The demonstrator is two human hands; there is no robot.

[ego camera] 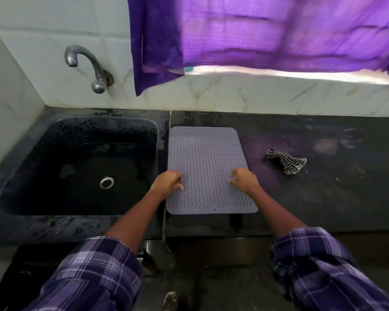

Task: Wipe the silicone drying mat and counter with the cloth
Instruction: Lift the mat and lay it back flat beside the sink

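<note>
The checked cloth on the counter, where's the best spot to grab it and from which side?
Pinch the checked cloth at its raised, twisted middle, coming straight down from above with the right hand, which is nearer. It lies crumpled in a narrow ridge on the bare counter, right of the mat, so the bunched folds give the fingers something to close on, and nothing crowds it.

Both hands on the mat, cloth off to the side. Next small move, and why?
Probably the right hand should leave the silicone drying mat and reach right for the checked cloth. It lies crumpled on the counter, untouched, and neither hand holds anything to wipe with.
</note>
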